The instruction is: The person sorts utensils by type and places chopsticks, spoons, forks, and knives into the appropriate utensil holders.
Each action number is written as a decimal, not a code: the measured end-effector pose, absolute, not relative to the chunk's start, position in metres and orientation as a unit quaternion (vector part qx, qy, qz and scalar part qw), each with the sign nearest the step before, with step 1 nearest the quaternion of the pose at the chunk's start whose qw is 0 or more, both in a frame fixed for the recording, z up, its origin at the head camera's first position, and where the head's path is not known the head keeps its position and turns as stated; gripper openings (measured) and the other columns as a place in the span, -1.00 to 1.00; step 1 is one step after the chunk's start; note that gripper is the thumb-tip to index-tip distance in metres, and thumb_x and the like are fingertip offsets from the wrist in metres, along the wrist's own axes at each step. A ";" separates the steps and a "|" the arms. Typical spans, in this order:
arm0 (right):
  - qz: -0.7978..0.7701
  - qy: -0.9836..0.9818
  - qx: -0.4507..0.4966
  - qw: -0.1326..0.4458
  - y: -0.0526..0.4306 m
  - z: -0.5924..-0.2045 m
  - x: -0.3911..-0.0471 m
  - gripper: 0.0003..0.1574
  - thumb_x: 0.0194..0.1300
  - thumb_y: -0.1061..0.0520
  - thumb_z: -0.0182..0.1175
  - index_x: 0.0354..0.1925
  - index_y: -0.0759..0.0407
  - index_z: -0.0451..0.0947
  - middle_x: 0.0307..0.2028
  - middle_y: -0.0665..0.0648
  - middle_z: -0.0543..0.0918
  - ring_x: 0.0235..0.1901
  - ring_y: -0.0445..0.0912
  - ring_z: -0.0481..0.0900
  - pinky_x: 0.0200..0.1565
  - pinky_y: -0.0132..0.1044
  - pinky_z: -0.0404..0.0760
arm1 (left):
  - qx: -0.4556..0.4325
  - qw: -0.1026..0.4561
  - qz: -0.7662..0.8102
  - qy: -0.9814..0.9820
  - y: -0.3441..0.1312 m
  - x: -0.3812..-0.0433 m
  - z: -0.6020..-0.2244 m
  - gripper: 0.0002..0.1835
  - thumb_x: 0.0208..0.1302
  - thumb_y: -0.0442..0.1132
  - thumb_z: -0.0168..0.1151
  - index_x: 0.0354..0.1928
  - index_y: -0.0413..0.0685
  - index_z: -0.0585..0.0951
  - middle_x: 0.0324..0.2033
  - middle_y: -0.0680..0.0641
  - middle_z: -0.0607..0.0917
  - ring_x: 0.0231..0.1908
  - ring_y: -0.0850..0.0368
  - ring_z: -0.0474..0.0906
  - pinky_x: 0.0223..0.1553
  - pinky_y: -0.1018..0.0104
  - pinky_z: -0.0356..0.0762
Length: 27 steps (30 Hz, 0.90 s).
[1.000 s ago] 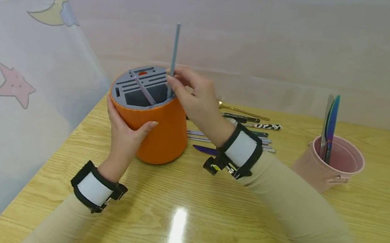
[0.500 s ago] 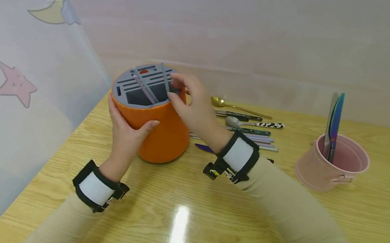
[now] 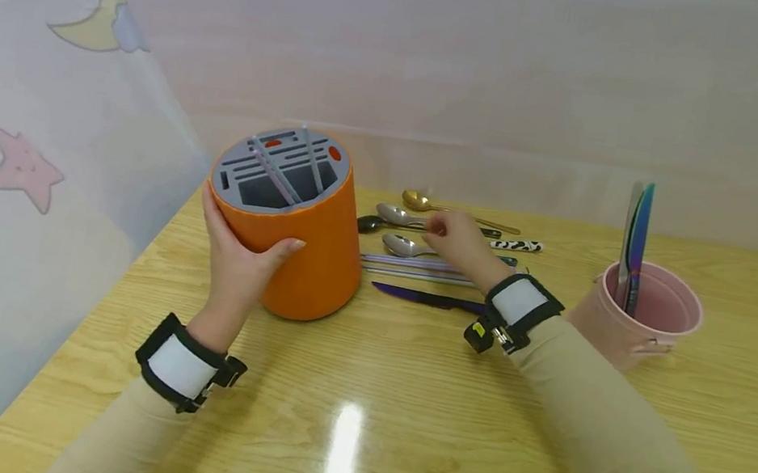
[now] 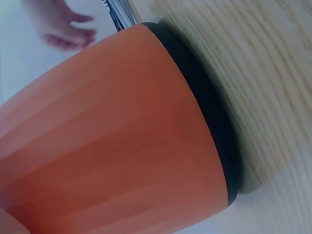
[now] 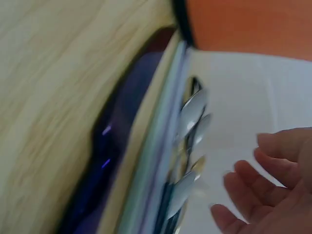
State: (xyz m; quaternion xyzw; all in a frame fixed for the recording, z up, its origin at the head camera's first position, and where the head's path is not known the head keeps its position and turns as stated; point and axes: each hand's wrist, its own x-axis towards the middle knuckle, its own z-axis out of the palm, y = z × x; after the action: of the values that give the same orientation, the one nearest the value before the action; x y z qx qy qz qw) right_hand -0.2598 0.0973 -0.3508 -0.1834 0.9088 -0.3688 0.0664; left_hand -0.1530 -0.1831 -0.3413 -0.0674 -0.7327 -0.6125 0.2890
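Note:
My left hand [image 3: 238,264] grips the side of an orange knife block [image 3: 319,264], thumb across its front. The block's grey slotted top holds several thin chopsticks [image 3: 313,159], leaning in the large compartment. My right hand [image 3: 461,242] hovers over the cutlery right of the block, fingers loosely bent and holding nothing. In the right wrist view, several spoons [image 5: 193,112] lie beside its fingers. More chopsticks [image 3: 418,269] lie side by side on the table, behind a dark purple knife [image 3: 414,296].
A pink bucket [image 3: 604,323] stands on the right with two upright knives [image 3: 637,242] in it. A gold spoon [image 3: 417,200] lies at the back, near the wall sheet. The wooden table [image 3: 293,420] extends toward me.
My right hand has let go of a chopstick, now leaning in the block, and has moved right over the cutlery. My left hand has stayed on the block.

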 end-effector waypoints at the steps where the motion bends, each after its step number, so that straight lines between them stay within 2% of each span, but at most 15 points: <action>1: -0.348 0.916 -0.185 0.074 0.100 -0.355 -0.262 -0.65 0.47 0.29 0.07 0.08 0.54 0.51 0.01 0.46 0.60 0.04 0.26 0.55 0.12 0.08 0.53 | -0.068 0.287 -0.614 -0.732 -0.183 -0.153 -0.341 0.59 -0.35 0.51 0.47 0.59 -0.01 -0.25 0.48 -0.03 0.17 0.40 0.04 0.19 0.41 0.12 0.25; 3: -0.312 0.927 -0.194 0.079 0.105 -0.364 -0.267 -0.71 0.45 0.31 0.07 0.00 0.53 0.55 -0.07 0.44 0.63 -0.05 0.23 0.58 0.04 0.06 0.56 | -0.069 0.285 -0.614 -0.733 -0.184 -0.153 -0.341 0.57 -0.34 0.50 0.48 0.59 0.01 -0.24 0.47 0.00 0.18 0.39 0.06 0.21 0.41 0.13 0.26; 5: -0.280 0.934 -0.208 0.079 0.107 -0.369 -0.270 -0.80 0.42 0.36 0.04 -0.30 0.47 0.55 -0.37 0.32 0.59 -0.33 0.12 0.54 -0.18 -0.06 0.55 | -0.075 0.284 -0.621 -0.726 -0.184 -0.154 -0.341 0.53 -0.32 0.47 0.50 0.59 0.05 -0.19 0.45 0.04 0.22 0.38 0.08 0.23 0.39 0.14 0.29; 7: -0.244 0.941 -0.225 0.067 0.107 -0.374 -0.272 -0.66 0.39 0.39 0.02 -0.57 0.29 0.37 -0.61 0.14 0.37 -0.54 -0.03 0.34 -0.37 -0.21 0.37 | -0.074 0.284 -0.622 -0.726 -0.184 -0.154 -0.341 0.50 -0.31 0.46 0.50 0.59 0.08 -0.17 0.44 0.08 0.24 0.37 0.11 0.24 0.38 0.15 0.30; 9: -0.209 0.948 -0.232 0.058 0.105 -0.378 -0.274 -0.51 0.37 0.41 0.00 -0.65 0.12 0.14 -0.66 0.01 0.12 -0.60 -0.11 0.10 -0.44 -0.27 0.14 | -0.067 0.282 -0.619 -0.730 -0.184 -0.154 -0.342 0.51 -0.31 0.46 0.50 0.59 0.08 -0.17 0.44 0.08 0.23 0.37 0.11 0.24 0.39 0.13 0.28; 10: -0.189 0.953 -0.229 0.057 0.104 -0.380 -0.274 -0.47 0.38 0.41 -0.01 -0.65 0.08 0.08 -0.65 0.00 0.06 -0.60 -0.13 0.05 -0.44 -0.27 0.09 | -0.067 0.281 -0.621 -0.729 -0.184 -0.155 -0.343 0.50 -0.31 0.46 0.51 0.59 0.09 -0.17 0.44 0.09 0.24 0.37 0.11 0.24 0.39 0.11 0.28; 11: -0.169 0.958 -0.226 0.053 0.102 -0.381 -0.275 -0.47 0.39 0.40 0.01 -0.66 0.09 0.13 -0.67 -0.01 0.11 -0.60 -0.13 0.09 -0.46 -0.28 0.12 | -0.066 0.282 -0.620 -0.729 -0.184 -0.155 -0.343 0.50 -0.31 0.45 0.51 0.59 0.09 -0.17 0.44 0.10 0.24 0.37 0.12 0.24 0.39 0.12 0.28; 14: -0.102 0.970 -0.216 0.039 0.097 -0.384 -0.275 -0.59 0.41 0.37 0.06 -0.61 0.21 0.41 -0.61 0.10 0.42 -0.54 -0.04 0.41 -0.47 -0.22 0.43 | -0.069 0.282 -0.624 -0.726 -0.183 -0.155 -0.344 0.48 -0.30 0.43 0.52 0.59 0.12 -0.15 0.43 0.13 0.25 0.37 0.13 0.25 0.38 0.13 0.30; 16: -0.061 0.973 -0.219 0.030 0.095 -0.384 -0.274 -0.72 0.42 0.34 0.09 -0.46 0.29 0.58 -0.43 0.23 0.62 -0.36 0.11 0.61 -0.30 -0.04 0.63 | -0.079 0.284 -0.631 -0.717 -0.183 -0.155 -0.344 0.44 -0.28 0.40 0.54 0.58 0.15 -0.12 0.40 0.18 0.28 0.35 0.15 0.27 0.36 0.16 0.33; 17: -0.042 0.974 -0.223 0.024 0.094 -0.384 -0.274 -0.77 0.42 0.33 0.11 -0.38 0.32 0.63 -0.35 0.28 0.66 -0.27 0.17 0.65 -0.21 0.05 0.66 | -0.080 0.285 -0.631 -0.717 -0.183 -0.155 -0.344 0.44 -0.28 0.41 0.54 0.58 0.15 -0.12 0.40 0.19 0.28 0.35 0.15 0.27 0.36 0.17 0.33; 20: -0.004 0.971 -0.238 0.018 0.092 -0.384 -0.274 -0.81 0.43 0.28 0.14 -0.28 0.36 0.65 -0.24 0.34 0.68 -0.13 0.26 0.65 -0.04 0.16 0.64 | -0.084 0.289 -0.630 -0.716 -0.183 -0.155 -0.343 0.44 -0.27 0.41 0.53 0.58 0.14 -0.12 0.41 0.17 0.28 0.35 0.14 0.27 0.35 0.17 0.34; 23: 0.013 0.969 -0.246 0.026 0.092 -0.384 -0.275 -0.81 0.43 0.23 0.19 -0.24 0.34 0.66 -0.20 0.33 0.67 -0.07 0.25 0.62 0.02 0.18 0.60 | -0.086 0.293 -0.626 -0.717 -0.183 -0.156 -0.343 0.43 -0.26 0.42 0.53 0.58 0.15 -0.11 0.41 0.14 0.28 0.35 0.13 0.27 0.34 0.17 0.35; 27: -0.001 0.967 -0.254 0.032 0.094 -0.384 -0.278 -0.83 0.41 0.27 0.17 -0.31 0.30 0.65 -0.22 0.30 0.65 -0.11 0.22 0.60 -0.05 0.13 0.61 | -0.084 0.295 -0.621 -0.721 -0.182 -0.156 -0.343 0.45 -0.26 0.43 0.52 0.58 0.11 -0.12 0.43 0.10 0.26 0.36 0.12 0.26 0.36 0.14 0.32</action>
State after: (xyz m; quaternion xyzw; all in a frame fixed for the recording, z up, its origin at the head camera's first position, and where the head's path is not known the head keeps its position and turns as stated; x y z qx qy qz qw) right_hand -0.2783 0.0942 -0.3841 -0.2544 0.9666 -0.0011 0.0320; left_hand -0.1564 -0.1822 -0.3430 -0.0839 -0.7213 -0.6208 0.2954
